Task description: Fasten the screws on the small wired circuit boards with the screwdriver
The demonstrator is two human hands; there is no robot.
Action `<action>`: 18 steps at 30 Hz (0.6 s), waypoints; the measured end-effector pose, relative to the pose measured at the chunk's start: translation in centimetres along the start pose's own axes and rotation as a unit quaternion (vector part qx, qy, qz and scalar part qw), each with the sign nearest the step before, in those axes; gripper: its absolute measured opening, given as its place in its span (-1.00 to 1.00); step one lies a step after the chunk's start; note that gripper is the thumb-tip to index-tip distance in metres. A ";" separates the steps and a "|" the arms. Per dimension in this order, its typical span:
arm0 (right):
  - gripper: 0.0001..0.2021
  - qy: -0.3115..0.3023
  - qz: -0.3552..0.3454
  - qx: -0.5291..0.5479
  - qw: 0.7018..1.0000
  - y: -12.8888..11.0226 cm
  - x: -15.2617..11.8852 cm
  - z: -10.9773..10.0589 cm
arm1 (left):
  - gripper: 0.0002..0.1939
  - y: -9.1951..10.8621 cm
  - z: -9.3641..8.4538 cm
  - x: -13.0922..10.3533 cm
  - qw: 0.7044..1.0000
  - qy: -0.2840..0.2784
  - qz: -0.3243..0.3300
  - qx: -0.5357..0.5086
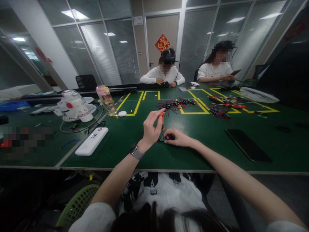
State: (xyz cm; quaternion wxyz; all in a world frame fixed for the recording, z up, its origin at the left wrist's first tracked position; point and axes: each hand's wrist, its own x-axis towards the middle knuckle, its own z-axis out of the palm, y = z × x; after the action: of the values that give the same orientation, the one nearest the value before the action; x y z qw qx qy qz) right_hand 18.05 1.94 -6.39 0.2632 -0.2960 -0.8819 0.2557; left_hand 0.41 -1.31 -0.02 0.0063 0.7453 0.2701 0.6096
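My left hand (pixel 152 128) is closed around the orange handle of a screwdriver (pixel 162 121), which stands nearly upright with its shaft pointing down. Below its tip lies a small green circuit board (pixel 161 140) on the green table. My right hand (pixel 178 138) rests low on the table, with thumb and fingers pinching the board's right side. A dark part with wires shows partly beneath those fingers. Whether the tip sits in a screw is too small to make out.
Beyond my hands lies a pile of wired boards (pixel 177 103). A black phone (pixel 247 145) lies right, a white power bank (pixel 92 141) left. A water bottle (pixel 106 100) stands behind it. A red-handled screwdriver (pixel 235 106) lies far right. Two people sit opposite.
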 end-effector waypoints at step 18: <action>-0.85 -0.001 -0.002 0.003 1.000 0.1 0.0 0.0 | -0.68 -0.1 -0.1 -0.2 1.000 -0.001 -0.008 0.012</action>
State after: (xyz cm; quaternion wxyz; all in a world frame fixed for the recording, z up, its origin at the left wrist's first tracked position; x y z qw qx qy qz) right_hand 18.07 2.03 -6.48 0.2642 -0.2933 -0.8817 0.2583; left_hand 0.24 -1.32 -0.18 0.0027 0.7439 0.2832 0.6053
